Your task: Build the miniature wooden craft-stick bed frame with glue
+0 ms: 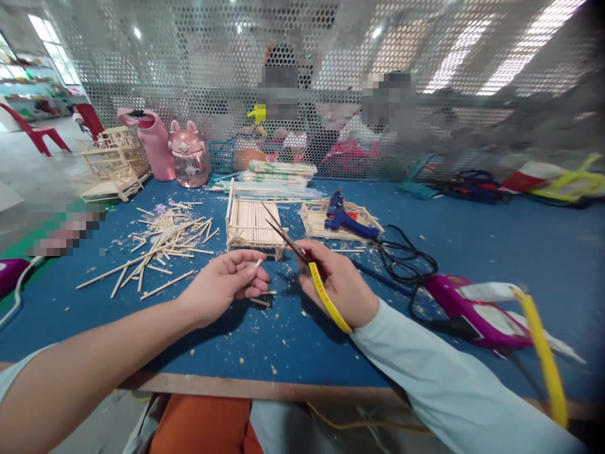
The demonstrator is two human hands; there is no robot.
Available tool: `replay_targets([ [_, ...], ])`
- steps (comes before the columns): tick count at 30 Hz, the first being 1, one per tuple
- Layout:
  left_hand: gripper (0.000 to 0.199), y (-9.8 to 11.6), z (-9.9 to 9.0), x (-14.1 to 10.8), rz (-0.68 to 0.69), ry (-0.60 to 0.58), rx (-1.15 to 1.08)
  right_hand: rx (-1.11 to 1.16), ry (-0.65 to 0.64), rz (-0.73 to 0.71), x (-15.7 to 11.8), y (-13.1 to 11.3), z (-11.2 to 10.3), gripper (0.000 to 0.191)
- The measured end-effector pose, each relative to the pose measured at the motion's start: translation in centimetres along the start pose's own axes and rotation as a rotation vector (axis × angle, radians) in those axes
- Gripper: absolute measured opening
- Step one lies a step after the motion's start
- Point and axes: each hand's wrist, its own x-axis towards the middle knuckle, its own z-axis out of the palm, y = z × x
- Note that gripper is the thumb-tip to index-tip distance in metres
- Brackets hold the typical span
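My left hand (231,280) pinches a short piece of wooden stick (258,264) between thumb and fingers, above the blue table (189,353). To its right, my right hand (335,284) is closed on a pair of scissors (283,234), whose dark blades point up and left. Yellow tape hangs over the handle side. Just beyond both hands stands a small wooden stick model (255,224) with upright posts at its left. Cut stick bits lie under my left hand. A loose pile of sticks (165,243) is on the left.
A blue glue gun (347,221) rests on a stick frame (312,221). Black cable runs right to a magenta tool (477,309). Pink bottle (158,145), pink jar (189,157) and another stick model (113,164) stand back left. Behind a mesh screen (198,75) are people.
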Motion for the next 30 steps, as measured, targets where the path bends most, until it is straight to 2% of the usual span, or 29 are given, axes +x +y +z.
replay_targets([
  [3, 0.003, 0.5, 0.1, 0.0, -0.03, 0.058, -0.029, -0.048, -0.052, -0.06, -0.1, 0.6, 0.2, 0.052],
  [9, 0.014, 0.7, 0.5, -0.5, -0.014, 0.006, -0.095, -0.062, -0.14, -0.151, -0.3, 0.6, 0.7, 0.055],
  [15, 0.016, 0.4, 0.7, -0.6, 0.064, 0.021, -0.047, -0.085, -0.142, -0.19, -0.1, 0.0, 1.0, 0.048],
  [24, 0.01, 0.2, 0.7, -0.6, 0.122, 0.05, 0.014, -0.074, -0.115, -0.213, -0.3, 0.0, 1.2, 0.05],
  [30, 0.008, 0.7, 0.9, -0.9, 0.078, 0.078, 0.061, -0.108, -0.102, -0.198, -0.3, -0.2, 1.1, 0.046],
])
